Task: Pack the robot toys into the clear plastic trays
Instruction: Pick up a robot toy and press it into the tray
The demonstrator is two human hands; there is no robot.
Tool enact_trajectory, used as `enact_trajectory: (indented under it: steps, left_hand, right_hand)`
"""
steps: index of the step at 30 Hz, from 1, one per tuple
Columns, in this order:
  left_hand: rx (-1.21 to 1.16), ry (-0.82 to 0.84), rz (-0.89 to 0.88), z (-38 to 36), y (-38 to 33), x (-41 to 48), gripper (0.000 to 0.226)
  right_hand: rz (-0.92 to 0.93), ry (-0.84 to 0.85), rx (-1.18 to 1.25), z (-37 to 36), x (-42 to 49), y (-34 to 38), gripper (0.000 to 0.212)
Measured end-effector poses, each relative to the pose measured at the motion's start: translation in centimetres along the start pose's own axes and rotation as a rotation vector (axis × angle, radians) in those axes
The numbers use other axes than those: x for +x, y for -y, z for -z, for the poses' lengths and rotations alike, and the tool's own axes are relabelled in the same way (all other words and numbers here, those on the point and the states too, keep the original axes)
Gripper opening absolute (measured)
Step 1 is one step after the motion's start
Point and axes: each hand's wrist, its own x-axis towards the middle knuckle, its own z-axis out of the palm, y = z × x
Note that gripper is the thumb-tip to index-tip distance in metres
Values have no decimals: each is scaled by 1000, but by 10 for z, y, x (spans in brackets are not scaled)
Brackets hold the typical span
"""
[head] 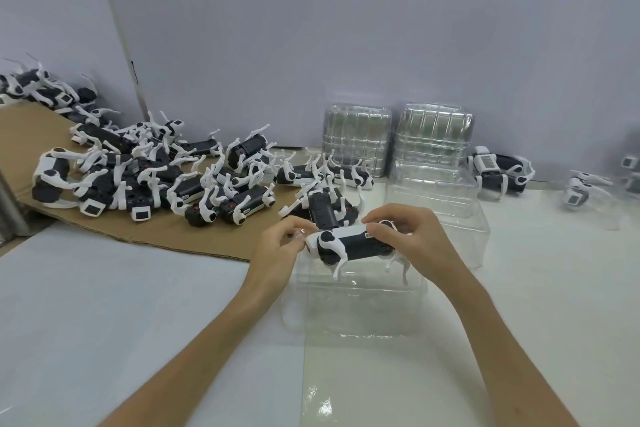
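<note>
Above the white table (104,288), left hand (277,246) and right hand (412,236) grip a robot toy (353,244) over a clear tray (353,308)

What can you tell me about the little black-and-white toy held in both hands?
The black-and-white four-legged robot toy looks like glossy plastic: dark body, white hips and thin white legs. It is held level, legs pointing down, over the clear plastic tray. The left hand pinches one end; the right hand grips the other.
</note>
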Motion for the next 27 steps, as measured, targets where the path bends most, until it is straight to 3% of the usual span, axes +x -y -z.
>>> enact_trajectory:
  steps: [16, 21, 24, 27]
  left_hand:
    - [31, 131, -4, 0, 6, -1, 20]
    - [20, 70, 24, -2, 4, 2, 5]
    - [27, 29, 95, -3, 5, 3, 18]
    - [182, 64, 173, 1, 8, 3, 35]
  right_hand:
    - [-41, 2, -190, -5, -12, -8, 15]
    - [3, -209, -196, 2, -8, -12, 18]
    - [-141, -318, -265, 17, -7, -20, 25]
    - [-460, -168, -302, 26, -9, -27, 49]
